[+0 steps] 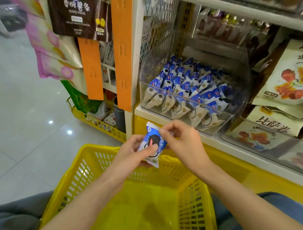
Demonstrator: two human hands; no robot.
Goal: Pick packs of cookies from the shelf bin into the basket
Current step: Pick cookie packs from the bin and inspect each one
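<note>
A small blue-and-white cookie pack [152,142] with a dark sandwich cookie printed on it is held above the far rim of the yellow basket [90,171]. My left hand [131,152] grips the pack from below with thumb on its front. My right hand [181,139] pinches the pack's upper right edge with curled fingers. The basket sits on my lap and holds nothing that I can see. A clear plastic shelf bin [237,111] at upper right is packed with rows of the same cookie packs [189,85].
Beige snack bags [288,81] fill the shelf bins to the right. An orange hanging strip [122,51] and hung snack bags [80,17] stand at the upper left. A low yellow wire basket [95,120] of goods sits on the tiled floor [26,120].
</note>
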